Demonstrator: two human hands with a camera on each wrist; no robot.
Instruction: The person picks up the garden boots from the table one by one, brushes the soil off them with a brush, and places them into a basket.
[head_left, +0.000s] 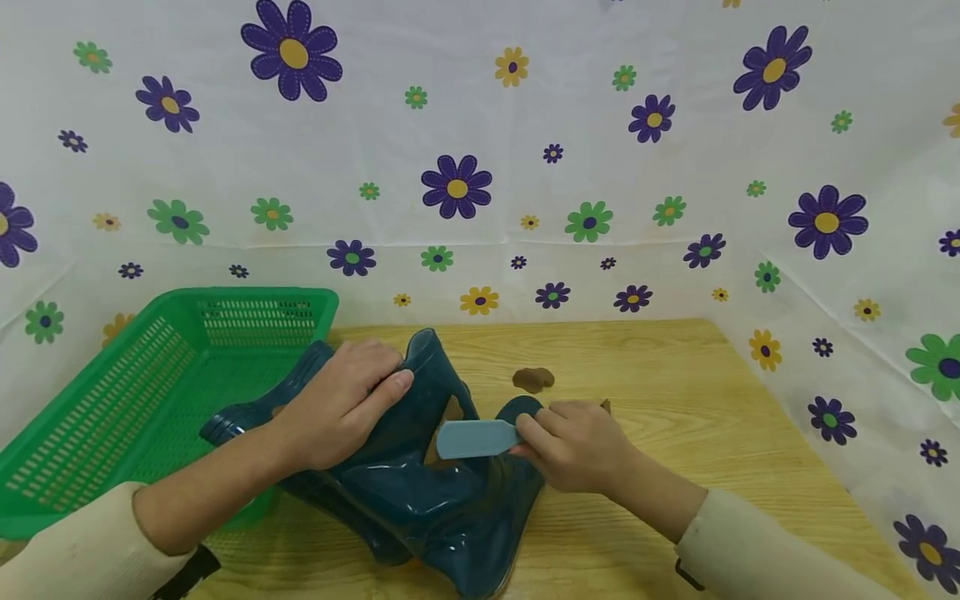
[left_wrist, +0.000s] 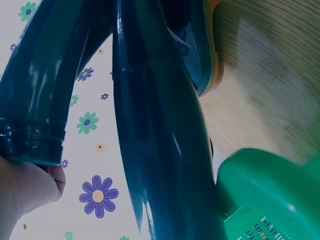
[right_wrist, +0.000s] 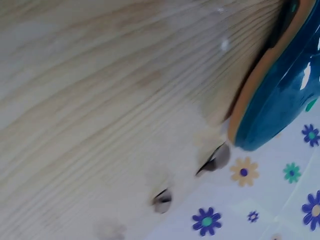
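Observation:
Dark teal rubber boots (head_left: 390, 492) lie across the wooden table in the head view, glossy, with brown patches on one. My left hand (head_left: 348, 404) grips one boot at the top of its shaft; in the left wrist view the thumb of that hand (left_wrist: 32, 190) is at the shaft's rim (left_wrist: 32, 150). My right hand (head_left: 573, 446) holds a light blue flat-headed tool (head_left: 476, 439) by its handle, its head over a brown patch on the boot. The tool's underside is hidden. In the right wrist view a boot toe (right_wrist: 280, 105) with a tan sole shows.
A green perforated basket (head_left: 97, 400) stands at the left, partly behind the boots. Brown flat pieces (head_left: 534, 380) lie on the table (head_left: 660, 367) beyond the boots. A flowered white sheet (head_left: 570, 192) hangs at the back and right.

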